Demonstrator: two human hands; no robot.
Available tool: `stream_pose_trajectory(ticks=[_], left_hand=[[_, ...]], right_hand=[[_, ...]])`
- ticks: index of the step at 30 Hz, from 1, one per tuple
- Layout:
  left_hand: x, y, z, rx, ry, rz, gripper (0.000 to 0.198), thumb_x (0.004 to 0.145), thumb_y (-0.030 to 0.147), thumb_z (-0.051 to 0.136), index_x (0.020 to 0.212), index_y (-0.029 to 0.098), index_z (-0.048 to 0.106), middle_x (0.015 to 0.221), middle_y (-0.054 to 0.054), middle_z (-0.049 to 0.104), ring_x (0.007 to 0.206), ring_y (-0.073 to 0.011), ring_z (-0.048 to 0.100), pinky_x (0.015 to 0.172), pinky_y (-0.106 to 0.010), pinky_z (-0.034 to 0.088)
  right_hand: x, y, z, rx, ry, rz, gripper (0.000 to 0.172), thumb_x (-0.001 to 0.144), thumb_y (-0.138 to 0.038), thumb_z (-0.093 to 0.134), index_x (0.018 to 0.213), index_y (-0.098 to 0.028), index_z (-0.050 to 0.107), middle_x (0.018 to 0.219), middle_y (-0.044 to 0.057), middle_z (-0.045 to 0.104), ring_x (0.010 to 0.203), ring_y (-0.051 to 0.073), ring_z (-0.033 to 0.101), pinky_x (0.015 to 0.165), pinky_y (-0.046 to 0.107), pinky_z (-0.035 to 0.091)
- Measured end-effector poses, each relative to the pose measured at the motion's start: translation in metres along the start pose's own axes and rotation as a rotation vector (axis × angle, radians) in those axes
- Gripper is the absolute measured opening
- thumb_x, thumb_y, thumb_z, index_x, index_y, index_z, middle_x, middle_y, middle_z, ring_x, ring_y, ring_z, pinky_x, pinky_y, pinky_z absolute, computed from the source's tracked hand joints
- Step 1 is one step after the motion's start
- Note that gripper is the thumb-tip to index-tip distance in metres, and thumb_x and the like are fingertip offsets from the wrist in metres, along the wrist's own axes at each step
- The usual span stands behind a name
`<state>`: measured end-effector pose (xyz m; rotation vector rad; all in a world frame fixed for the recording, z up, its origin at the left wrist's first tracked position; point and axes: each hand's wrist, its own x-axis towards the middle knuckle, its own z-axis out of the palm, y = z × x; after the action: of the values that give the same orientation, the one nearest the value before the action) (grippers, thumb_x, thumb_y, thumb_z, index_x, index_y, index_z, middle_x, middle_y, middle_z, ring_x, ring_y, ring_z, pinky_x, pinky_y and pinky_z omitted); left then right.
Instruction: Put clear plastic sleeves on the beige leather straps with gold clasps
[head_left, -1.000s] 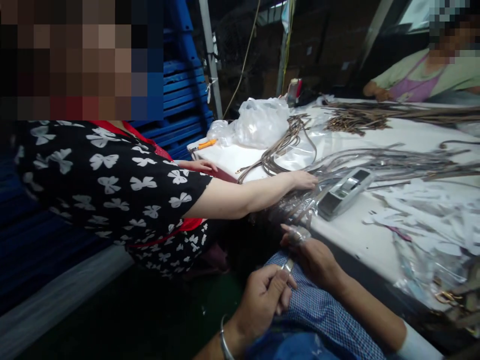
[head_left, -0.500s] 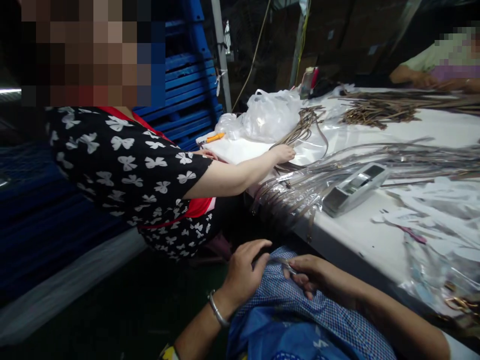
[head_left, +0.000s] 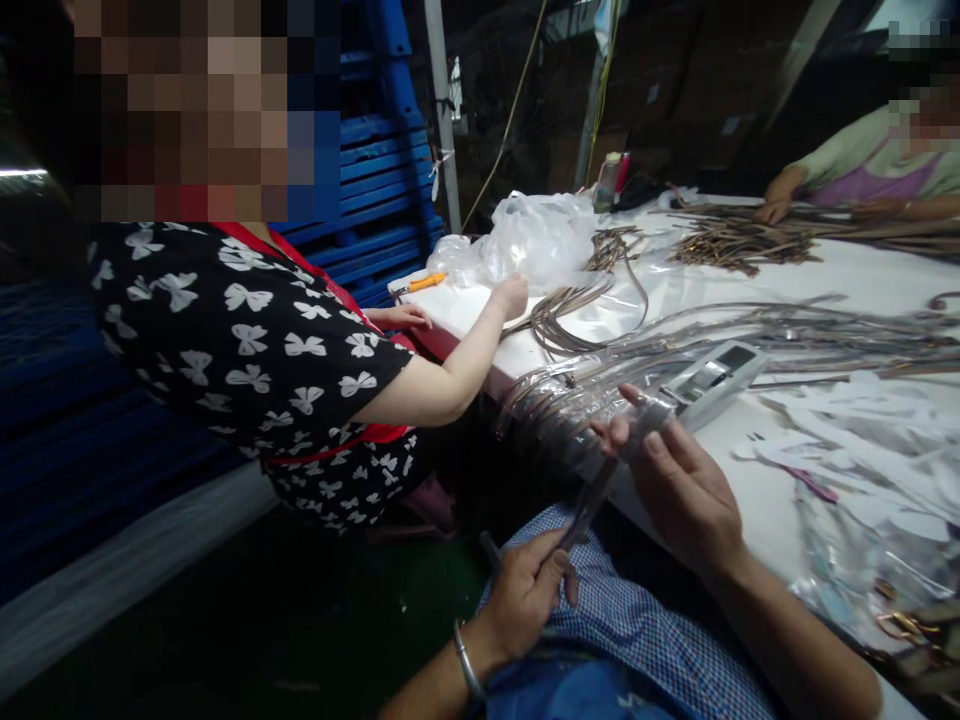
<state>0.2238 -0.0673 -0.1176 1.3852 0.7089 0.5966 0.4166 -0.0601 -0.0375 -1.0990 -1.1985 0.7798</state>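
Left hand [head_left: 525, 595]: curled round the lower part of a slim strip [head_left: 590, 500]; fingertips partly hidden.
Right hand [head_left: 686, 490]: raised higher, thumb and fingers about the strip's upper end; blur hides how firmly.
Strip: slants between both hands, above the checked cloth [head_left: 637, 600] on the lap; smeared, material hard to make out.
Grey case [head_left: 709, 380]: on the table [head_left: 739, 490], its near end behind the right hand.
Co-worker's hand [head_left: 511, 298]: at the brown cords [head_left: 559, 325]; cannot tell whether it grips.
Far person [head_left: 862, 180]: cut off by the right edge.
Writing: pale mark on the blue cloth [head_left: 585, 690], unreadable.
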Motion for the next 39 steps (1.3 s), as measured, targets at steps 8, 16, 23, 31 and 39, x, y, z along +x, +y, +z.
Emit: stream_pose_trajectory(ticks=[8, 16, 23, 31, 39], left_hand=[[-0.011, 0.049, -0.026, -0.304, 0.059, -0.211, 0.041, 0.091, 0.05, 0.049, 0.077, 0.013, 0.057, 0.048, 0.006, 0.047, 0.034, -0.0025, 0.029, 0.034, -0.014, 0.02], [0.011, 0.047, -0.055, 0.342, 0.34, -0.038, 0.034, 0.092, 0.043, 0.048, 0.083, 0.015, 0.066, 0.067, -0.003, 0.067, 0.062, -0.0149, 0.063, 0.061, -0.024, 0.05], [-0.006, 0.007, -0.036, 0.635, 0.098, 0.306, 0.043, 0.087, 0.015, 0.052, 0.13, 0.024, 0.055, 0.126, -0.006, 0.064, 0.116, -0.0205, 0.057, 0.104, -0.038, 0.042], [0.022, -0.004, -0.048, 0.629, 0.148, 0.335, 0.03, 0.095, 0.022, 0.04, 0.105, 0.018, 0.068, 0.097, -0.009, 0.071, 0.091, -0.02, 0.064, 0.087, -0.032, 0.048], [0.023, 0.005, -0.012, 0.094, 0.055, 0.129, 0.04, 0.095, 0.045, 0.044, 0.097, 0.013, 0.068, 0.082, -0.006, 0.068, 0.079, -0.0168, 0.062, 0.078, -0.027, 0.047]], right_hand=[[-0.028, 0.067, -0.011, -0.69, -0.569, -0.46, 0.049, 0.096, -0.02, 0.042, 0.143, -0.011, 0.033, 0.11, 0.018, 0.065, 0.098, 0.026, 0.064, 0.084, 0.041, 0.054], [-0.043, 0.05, 0.013, -0.298, -0.645, 0.397, 0.031, 0.095, -0.043, 0.044, 0.084, -0.018, 0.06, 0.069, 0.0, 0.051, 0.061, 0.014, 0.049, 0.061, 0.028, 0.045], [-0.045, 0.032, 0.013, 0.585, -0.467, 1.094, 0.027, 0.087, -0.035, 0.058, 0.085, -0.01, 0.068, 0.063, -0.006, 0.034, 0.048, 0.006, 0.026, 0.053, 0.019, 0.041], [-0.053, 0.011, 0.025, 0.604, -0.595, 0.794, 0.032, 0.092, -0.043, 0.054, 0.086, -0.014, 0.065, 0.066, -0.003, 0.04, 0.055, 0.009, 0.035, 0.07, 0.029, 0.047], [-0.014, 0.002, 0.016, 0.316, -0.102, 0.243, 0.04, 0.094, -0.042, 0.043, 0.13, -0.025, 0.053, 0.085, 0.004, 0.055, 0.083, 0.02, 0.06, 0.087, 0.039, 0.052]])
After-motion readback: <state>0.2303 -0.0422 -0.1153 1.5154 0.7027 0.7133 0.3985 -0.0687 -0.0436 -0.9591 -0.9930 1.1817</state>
